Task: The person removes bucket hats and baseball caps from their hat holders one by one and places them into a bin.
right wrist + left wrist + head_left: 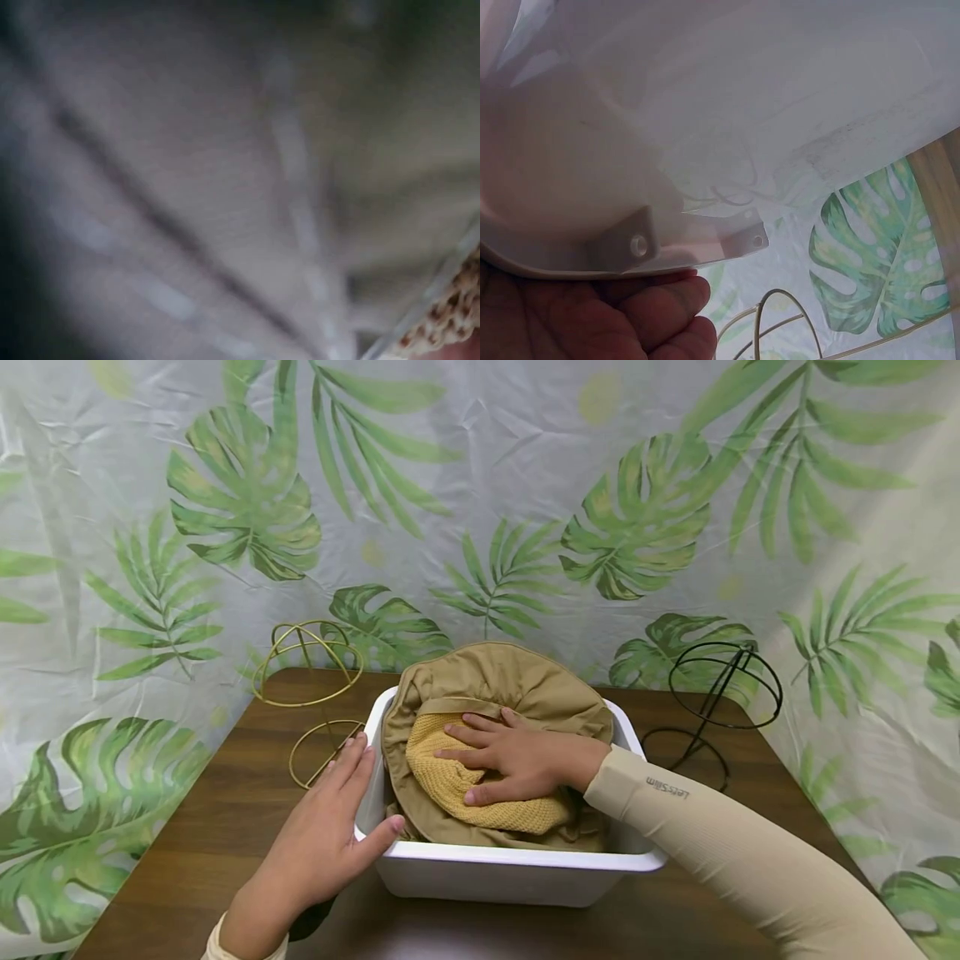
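Note:
A white plastic bin (517,860) stands on the table. Inside it lies a crumpled tan cloth hat (495,672), and a mustard-yellow knitted piece (442,777), which looks like a beanie, is nested in that hat. My right hand (525,760) lies flat on the yellow knit with its fingers spread. At the bin's left rim is my left hand (318,831), fingers straight and thumb apart; in the left wrist view its fingers (667,307) touch the rim from below. The right wrist view is mostly blurred cloth, with a bit of knit (442,322) at the lower right corner.
A gold wire stand (307,664) rises behind the bin on the left. On the right is a black wire stand (723,685). Both are on the dark wooden table (187,852). A leaf-patterned sheet (510,468) hangs behind.

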`<state>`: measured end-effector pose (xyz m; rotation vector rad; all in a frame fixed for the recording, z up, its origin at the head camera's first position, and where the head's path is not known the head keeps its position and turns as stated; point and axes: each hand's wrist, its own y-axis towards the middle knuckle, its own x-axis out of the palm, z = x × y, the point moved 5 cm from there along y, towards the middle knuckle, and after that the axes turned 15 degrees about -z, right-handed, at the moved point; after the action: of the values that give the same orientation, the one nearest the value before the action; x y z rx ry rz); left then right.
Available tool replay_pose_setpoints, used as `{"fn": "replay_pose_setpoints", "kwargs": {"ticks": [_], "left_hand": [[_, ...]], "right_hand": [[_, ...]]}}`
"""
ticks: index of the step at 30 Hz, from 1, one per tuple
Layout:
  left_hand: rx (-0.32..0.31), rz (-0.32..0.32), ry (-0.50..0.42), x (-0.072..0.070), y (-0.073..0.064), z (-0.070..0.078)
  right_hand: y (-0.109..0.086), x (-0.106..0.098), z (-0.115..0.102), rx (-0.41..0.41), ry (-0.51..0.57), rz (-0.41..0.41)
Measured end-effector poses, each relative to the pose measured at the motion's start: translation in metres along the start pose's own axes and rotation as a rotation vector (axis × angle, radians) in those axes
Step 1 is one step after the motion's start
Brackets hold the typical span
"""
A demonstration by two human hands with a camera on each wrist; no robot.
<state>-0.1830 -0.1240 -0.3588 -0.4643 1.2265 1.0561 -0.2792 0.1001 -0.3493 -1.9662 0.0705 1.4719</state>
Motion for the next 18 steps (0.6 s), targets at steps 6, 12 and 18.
{"fn": "replay_pose_setpoints", "kwargs": {"ticks": [6, 12, 18], "left_hand": [[-0.008, -0.015, 0.004, -0.0001, -0.0009, -0.0009], [-0.002, 0.000, 0.013, -0.0004, -0.0008, -0.0013], [-0.005, -0.006, 0.014, 0.0002, -0.0011, -0.0001]], "right_hand": [[0.0071, 0.0059, 0.0011, -0.010, 0.024, -0.044], [0.0106, 0.0084, 0.0017, -0.013, 0.036, -0.066], [0.0045, 0.0016, -0.0004, -0.018, 0.030, -0.021]]}}
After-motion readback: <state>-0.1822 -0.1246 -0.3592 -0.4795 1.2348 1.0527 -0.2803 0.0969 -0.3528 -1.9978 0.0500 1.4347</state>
